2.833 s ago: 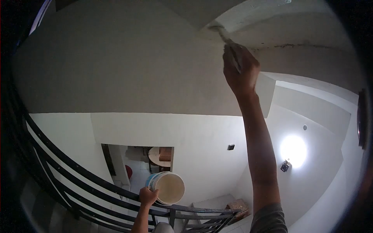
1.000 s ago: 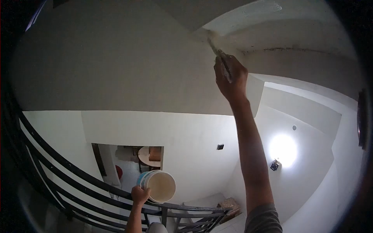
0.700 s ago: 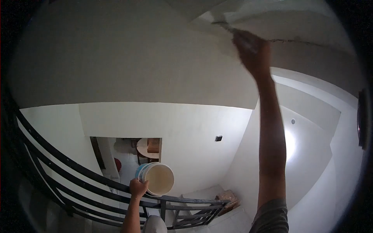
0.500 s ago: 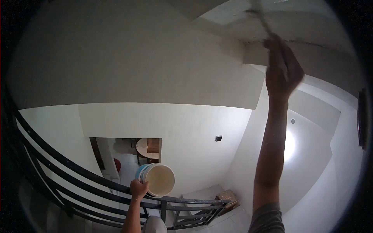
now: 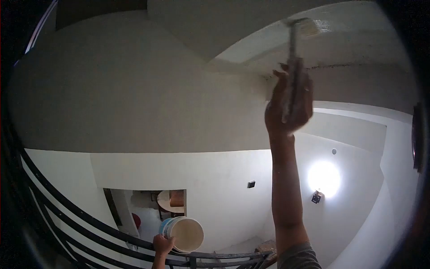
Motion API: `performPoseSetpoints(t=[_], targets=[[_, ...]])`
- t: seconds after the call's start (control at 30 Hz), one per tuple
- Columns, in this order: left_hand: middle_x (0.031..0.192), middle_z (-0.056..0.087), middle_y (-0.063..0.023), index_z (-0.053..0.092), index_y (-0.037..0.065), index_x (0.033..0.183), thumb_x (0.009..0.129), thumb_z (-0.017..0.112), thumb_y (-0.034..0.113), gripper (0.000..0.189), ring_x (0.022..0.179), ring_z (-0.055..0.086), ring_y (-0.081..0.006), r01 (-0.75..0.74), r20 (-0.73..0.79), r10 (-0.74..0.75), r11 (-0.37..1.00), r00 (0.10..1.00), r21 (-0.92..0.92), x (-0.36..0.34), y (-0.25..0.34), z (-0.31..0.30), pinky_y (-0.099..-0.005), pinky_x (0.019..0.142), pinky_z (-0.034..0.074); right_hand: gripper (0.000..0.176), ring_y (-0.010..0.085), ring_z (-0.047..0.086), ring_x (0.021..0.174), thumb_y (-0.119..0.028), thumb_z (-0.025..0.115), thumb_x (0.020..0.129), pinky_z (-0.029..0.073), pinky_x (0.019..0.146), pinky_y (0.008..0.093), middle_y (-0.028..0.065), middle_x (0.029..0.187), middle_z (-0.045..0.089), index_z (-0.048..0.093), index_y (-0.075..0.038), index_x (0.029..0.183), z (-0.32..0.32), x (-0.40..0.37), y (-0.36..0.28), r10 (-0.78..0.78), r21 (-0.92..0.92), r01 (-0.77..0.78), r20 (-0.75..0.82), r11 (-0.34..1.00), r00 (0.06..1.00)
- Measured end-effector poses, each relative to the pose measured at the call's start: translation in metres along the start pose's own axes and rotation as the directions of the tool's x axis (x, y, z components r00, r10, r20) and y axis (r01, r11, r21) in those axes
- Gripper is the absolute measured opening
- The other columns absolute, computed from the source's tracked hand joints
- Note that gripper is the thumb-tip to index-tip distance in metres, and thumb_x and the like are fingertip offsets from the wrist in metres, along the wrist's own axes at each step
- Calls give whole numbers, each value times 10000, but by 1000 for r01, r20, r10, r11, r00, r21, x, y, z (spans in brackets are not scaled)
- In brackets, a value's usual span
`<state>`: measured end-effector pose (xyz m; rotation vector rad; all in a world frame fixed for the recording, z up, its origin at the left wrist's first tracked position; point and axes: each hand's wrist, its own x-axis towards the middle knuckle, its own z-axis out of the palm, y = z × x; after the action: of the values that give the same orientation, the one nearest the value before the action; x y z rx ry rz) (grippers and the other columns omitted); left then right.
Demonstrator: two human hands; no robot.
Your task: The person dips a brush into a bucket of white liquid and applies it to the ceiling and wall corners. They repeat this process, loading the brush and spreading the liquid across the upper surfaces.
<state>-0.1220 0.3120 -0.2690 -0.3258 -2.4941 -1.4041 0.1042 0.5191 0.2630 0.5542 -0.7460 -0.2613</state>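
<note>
My right hand (image 5: 291,98) is raised with its fingers closed round the handle of a paintbrush (image 5: 292,47). The brush's pale, somewhat blurred head is against the underside of the ceiling (image 5: 354,42), beside a shiny wet-looking streak. Low in the view, my left hand (image 5: 164,245) grips the near side of a white and blue bucket (image 5: 188,235). The bucket is tilted so its mouth faces me, showing a cream-coloured inside. It is at the top of the dark metal railing (image 5: 112,232), close to the top rail.
The railing curves across the lower left and bottom. Beyond it, a wall opening shows a round table (image 5: 165,201) below. A bright lamp (image 5: 324,179) shines on the right wall, with a small dark box (image 5: 251,184) on the middle wall. A wrapped bundle (image 5: 267,245) lies lower down.
The view has tilted upward, so the bucket and railing sit lower in it. My right hand has moved left in view with the brush, whose head now shows broadside against the ceiling.
</note>
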Motion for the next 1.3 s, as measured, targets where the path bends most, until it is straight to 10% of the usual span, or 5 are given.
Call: performPoseSetpoints(t=[0.57, 0.87, 1.03, 1.17, 1.3], targets=[[674, 675, -229, 680, -55, 701, 661, 775, 314, 382, 664, 689, -403, -123, -78, 121, 992, 990, -26, 2, -25, 20, -479, 629, 540, 257, 259, 680, 754, -65, 696, 861, 560, 677, 359, 176, 875, 673, 674, 29, 1099, -5, -4, 10, 171, -1, -281, 795, 960, 582], [668, 675, -225, 675, -49, 694, 658, 791, 312, 380, 668, 700, -386, -134, -103, 127, 989, 987, -65, -5, -8, 12, -476, 628, 545, 165, 162, 728, 898, -74, 651, 942, 592, 792, 296, 118, 990, 751, 739, -17, 1070, -76, 101, -13, 120, 29, -164, 562, 986, 819], [613, 656, -211, 660, -44, 640, 656, 782, 301, 366, 626, 692, -378, -71, 30, 73, 995, 997, -70, -1, -11, 8, -468, 610, 542, 359, 244, 725, 982, -245, 439, 1060, 622, 858, 349, 167, 1068, 722, 720, -21, 1064, -99, 100, -8, -393, -369, 508, 345, 778, 852], [582, 642, -196, 654, -38, 627, 649, 772, 288, 347, 590, 682, -364, -42, -11, 42, 997, 999, -59, -6, -6, 5, -462, 599, 535, 637, 283, 722, 974, -411, 225, 1087, 612, 868, 367, 191, 1158, 683, 656, 53, 1152, -77, 75, -11, -333, -358, 333, 63, 873, 941], [586, 645, -192, 648, -42, 624, 644, 760, 291, 352, 585, 677, -361, -42, 1, 42, 999, 999, -29, -3, 0, 3, -472, 615, 535, 226, 206, 739, 831, -76, 549, 1001, 601, 754, 323, 150, 960, 746, 678, 54, 1133, -35, 40, -11, -240, -44, 244, 90, 969, 967]])
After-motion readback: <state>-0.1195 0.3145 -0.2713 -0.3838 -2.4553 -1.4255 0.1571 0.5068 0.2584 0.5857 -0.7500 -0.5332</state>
